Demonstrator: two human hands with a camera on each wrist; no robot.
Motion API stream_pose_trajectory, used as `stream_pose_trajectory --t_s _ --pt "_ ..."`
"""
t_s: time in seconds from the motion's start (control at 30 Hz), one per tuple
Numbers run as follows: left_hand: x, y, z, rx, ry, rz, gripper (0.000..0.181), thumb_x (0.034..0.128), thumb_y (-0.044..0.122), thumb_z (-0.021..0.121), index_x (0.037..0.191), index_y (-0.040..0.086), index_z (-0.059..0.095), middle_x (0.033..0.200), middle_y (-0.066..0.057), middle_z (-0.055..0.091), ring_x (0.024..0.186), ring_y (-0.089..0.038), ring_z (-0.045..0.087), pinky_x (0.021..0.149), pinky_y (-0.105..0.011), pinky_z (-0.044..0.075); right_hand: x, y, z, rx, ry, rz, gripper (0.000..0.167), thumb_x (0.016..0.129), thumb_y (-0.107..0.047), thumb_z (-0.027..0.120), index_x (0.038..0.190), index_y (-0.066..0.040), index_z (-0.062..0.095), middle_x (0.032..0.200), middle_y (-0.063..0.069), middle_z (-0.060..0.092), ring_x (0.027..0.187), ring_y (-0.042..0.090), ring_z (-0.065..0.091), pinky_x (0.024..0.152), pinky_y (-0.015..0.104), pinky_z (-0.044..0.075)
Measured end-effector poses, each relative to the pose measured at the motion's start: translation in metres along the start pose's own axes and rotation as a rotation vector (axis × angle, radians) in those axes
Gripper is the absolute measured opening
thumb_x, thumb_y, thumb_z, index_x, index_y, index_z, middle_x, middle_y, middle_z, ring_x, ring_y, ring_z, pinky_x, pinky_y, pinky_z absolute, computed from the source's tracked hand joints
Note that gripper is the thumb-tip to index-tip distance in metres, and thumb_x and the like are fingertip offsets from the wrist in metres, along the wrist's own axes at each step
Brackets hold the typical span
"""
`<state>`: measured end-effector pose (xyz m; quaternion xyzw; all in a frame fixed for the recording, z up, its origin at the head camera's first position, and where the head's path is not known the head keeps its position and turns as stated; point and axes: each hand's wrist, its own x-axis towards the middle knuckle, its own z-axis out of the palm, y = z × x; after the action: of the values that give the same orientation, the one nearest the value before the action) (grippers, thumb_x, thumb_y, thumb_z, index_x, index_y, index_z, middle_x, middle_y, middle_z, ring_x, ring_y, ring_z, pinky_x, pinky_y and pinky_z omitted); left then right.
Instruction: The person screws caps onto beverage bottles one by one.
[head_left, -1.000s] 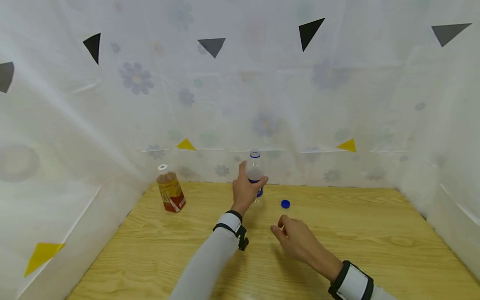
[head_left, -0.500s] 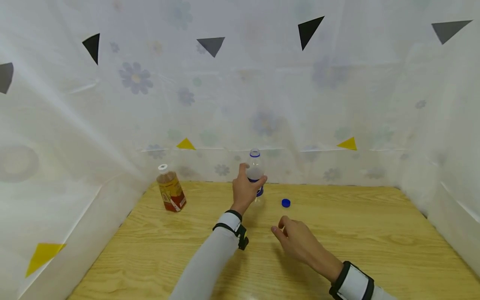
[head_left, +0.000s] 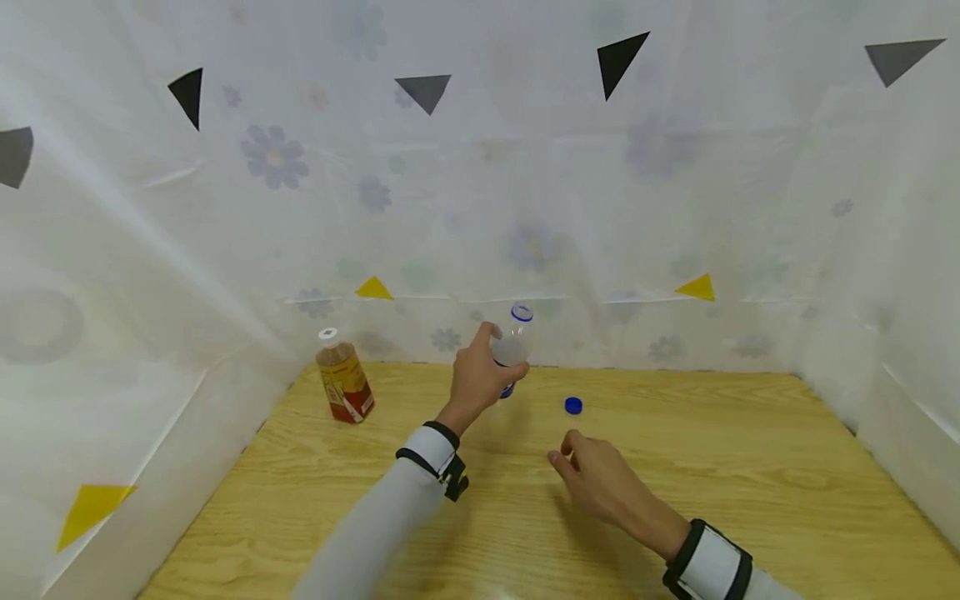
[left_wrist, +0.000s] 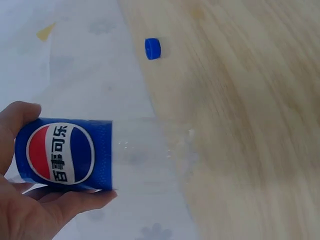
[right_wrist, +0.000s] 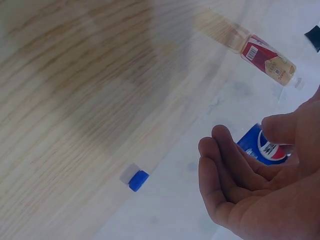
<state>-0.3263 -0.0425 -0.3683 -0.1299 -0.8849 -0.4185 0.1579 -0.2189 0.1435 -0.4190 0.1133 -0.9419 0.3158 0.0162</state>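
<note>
Fingers of your left hand (head_left: 478, 379) are clasping the leaning, uncapped bottle (head_left: 517, 340) near the table (head_left: 750, 467)'s far edge | your right hand (head_left: 600, 482) is hovering loosely curled, empty, near the cap (head_left: 573, 406) | over-squeezing, you are likely risking a buckled bottle

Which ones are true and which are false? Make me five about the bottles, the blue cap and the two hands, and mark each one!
1. The left hand holds the clear bottle. True.
2. The clear bottle is capped. False: the blue cap lies on the table.
3. The brown bottle stands on the table. True.
4. Both hands hold bottles. False: the right hand holds nothing.
5. The clear bottle wears a blue label. True.
</note>
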Motion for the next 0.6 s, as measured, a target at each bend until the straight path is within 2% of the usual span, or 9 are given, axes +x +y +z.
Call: stream_pose_trajectory --t_s 0.17,0.27,0.43,0.6 --pt "-0.017 0.006 -0.014 0.046 -0.125 0.019 0.054 0.0826 0.031 0.082 0.125 0.012 0.054 0.105 -0.020 0.072 0.089 -0.033 0.073 0.063 -0.038 0.060 0.000 0.002 -0.002 0.003 -0.006 0.013 0.020 0.103 -0.025 0.060 0.102 -0.005 0.063 0.066 -0.001 0.056 0.055 0.012 0.051 0.051 0.027 0.041" --pt "-0.029 0.008 -0.020 0.033 -0.174 0.029 0.050 0.0813 0.031 0.083 0.121 0.015 0.056 0.101 -0.019 0.072 0.085 -0.030 0.072 0.061 -0.036 0.059 -0.001 0.005 -0.002 0.005 -0.009 0.020 0.019 0.103 -0.024 0.060 0.101 -0.005 0.063 0.066 -0.001 0.056 0.055 0.013 0.051 0.050 0.027 0.040" --pt "-0.044 0.007 -0.022 -0.007 -0.223 0.065 0.048 0.0809 0.031 0.083 0.118 0.016 0.057 0.098 -0.017 0.072 0.081 -0.025 0.071 0.059 -0.033 0.057 -0.003 0.008 -0.002 -0.004 0.007 0.026 0.016 0.102 -0.021 0.061 0.099 -0.005 0.063 0.064 -0.001 0.055 0.054 0.013 0.049 0.049 0.026 0.039" --pt "-0.053 0.005 -0.022 -0.027 -0.227 0.074 0.047 0.0807 0.032 0.083 0.117 0.017 0.057 0.095 -0.016 0.073 0.079 -0.024 0.071 0.058 -0.032 0.056 -0.003 0.010 -0.001 -0.007 0.018 0.010 0.016 0.102 -0.021 0.061 0.099 -0.006 0.063 0.064 -0.002 0.055 0.053 0.012 0.049 0.048 0.026 0.039"
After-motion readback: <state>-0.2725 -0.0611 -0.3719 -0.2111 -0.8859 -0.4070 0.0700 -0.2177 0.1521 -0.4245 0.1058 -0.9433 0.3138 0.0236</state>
